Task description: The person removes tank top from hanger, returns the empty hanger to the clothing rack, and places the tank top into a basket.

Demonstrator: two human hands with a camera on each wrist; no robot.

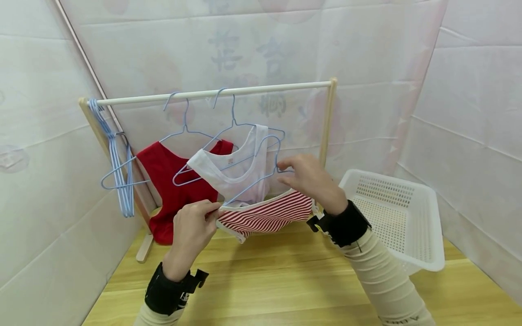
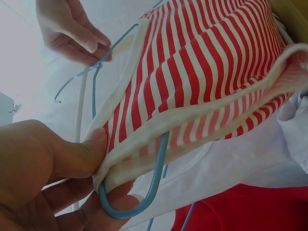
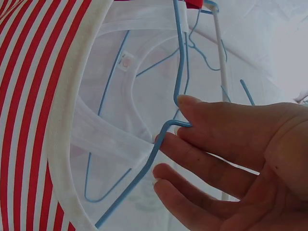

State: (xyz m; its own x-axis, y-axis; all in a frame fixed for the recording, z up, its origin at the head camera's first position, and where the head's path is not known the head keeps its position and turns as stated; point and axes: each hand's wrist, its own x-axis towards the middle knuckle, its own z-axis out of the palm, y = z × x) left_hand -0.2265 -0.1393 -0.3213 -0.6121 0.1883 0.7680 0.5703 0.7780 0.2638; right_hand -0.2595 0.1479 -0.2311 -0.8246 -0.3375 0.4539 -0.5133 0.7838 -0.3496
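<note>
A red-and-white striped sleeveless top (image 1: 267, 215) with cream edging hangs between the two hands. My left hand (image 1: 193, 228) pinches its strap at one side. In the left wrist view the rounded end of a blue wire hanger (image 2: 155, 180) pokes out beneath that strap, beside the fingers. At the other side, my right hand (image 1: 307, 179) holds the same hanger between thumb and forefinger, at the bend below its hook. The hanger's far arm is partly hidden by that hand. Behind, a white vest (image 1: 214, 174) and a red top (image 1: 169, 181) hang on blue hangers.
A white rail (image 1: 277, 88) on wooden posts carries the clothes, with several bare blue hangers (image 1: 122, 176) bunched at its left end. To the right, a white plastic basket (image 1: 434, 226) stands on the wooden table (image 1: 261, 280). Pale cloth walls (image 1: 367, 54) surround it.
</note>
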